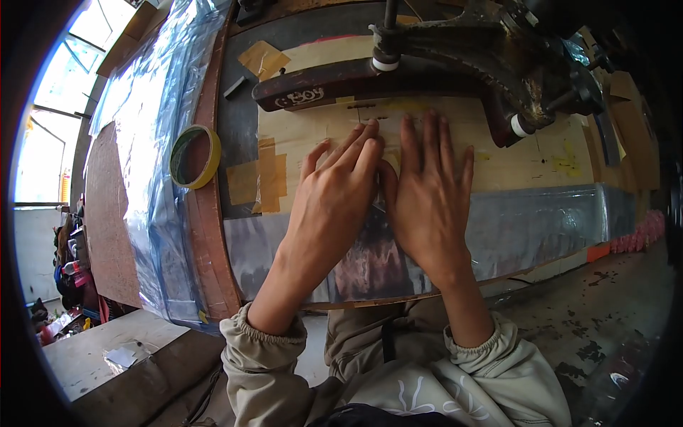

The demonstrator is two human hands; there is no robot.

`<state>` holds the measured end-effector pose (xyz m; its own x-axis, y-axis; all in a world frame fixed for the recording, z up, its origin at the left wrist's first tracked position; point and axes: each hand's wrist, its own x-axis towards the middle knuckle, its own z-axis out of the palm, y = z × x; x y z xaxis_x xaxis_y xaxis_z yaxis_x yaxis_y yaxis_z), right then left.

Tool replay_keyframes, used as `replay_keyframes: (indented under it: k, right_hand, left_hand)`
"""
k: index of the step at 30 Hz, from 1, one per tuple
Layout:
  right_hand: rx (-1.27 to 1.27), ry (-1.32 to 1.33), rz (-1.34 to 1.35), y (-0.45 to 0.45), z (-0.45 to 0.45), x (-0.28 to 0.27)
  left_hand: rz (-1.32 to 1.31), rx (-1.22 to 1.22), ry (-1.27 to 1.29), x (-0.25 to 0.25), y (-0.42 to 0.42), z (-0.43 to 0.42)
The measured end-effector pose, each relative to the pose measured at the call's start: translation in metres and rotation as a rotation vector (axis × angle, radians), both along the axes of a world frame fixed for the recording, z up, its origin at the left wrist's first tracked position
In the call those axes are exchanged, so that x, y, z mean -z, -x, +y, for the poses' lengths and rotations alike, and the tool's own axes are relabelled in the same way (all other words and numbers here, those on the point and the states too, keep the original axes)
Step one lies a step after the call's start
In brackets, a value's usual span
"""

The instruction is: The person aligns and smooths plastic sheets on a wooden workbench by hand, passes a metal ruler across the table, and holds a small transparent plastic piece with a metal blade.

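My left hand (pixel 329 186) rests palm down on the pale board (pixel 498 156) of the machine bed. Its fingers are bent and point forward, with the tips on the board near short dark marks; its thumb is mostly hidden. Close beside it on the right, my right hand (pixel 432 201) lies flat, fingers stretched forward and slightly apart. Whatever lies under the palms cannot be seen. Just beyond the fingertips runs a dark metal bar (pixel 420 82) with white writing on it. Clear film (pixel 526 220) covers the bed's near side, below my wrists.
A yellow-edged tape roll (pixel 211 160) sits on the brown ledge at left, beside blue plastic sheeting (pixel 160 142). Brown tape patches (pixel 260 178) hold the board's left edge. A heavy black machine arm (pixel 455 46) overhangs the back right. Pink bundled material (pixel 640 231) is at far right.
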<state>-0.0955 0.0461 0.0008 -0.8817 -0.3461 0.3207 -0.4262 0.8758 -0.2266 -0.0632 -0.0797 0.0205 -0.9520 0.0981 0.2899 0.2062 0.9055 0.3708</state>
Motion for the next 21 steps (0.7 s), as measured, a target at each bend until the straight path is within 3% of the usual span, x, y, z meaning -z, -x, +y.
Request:
replay_keyframes:
  k: [21]
  right_hand:
    - [0.011,-0.013,0.032,0.0031,0.0008,0.0017]
  left_hand:
    - [-0.008,0.005,0.040,0.0027,0.0019,0.0011]
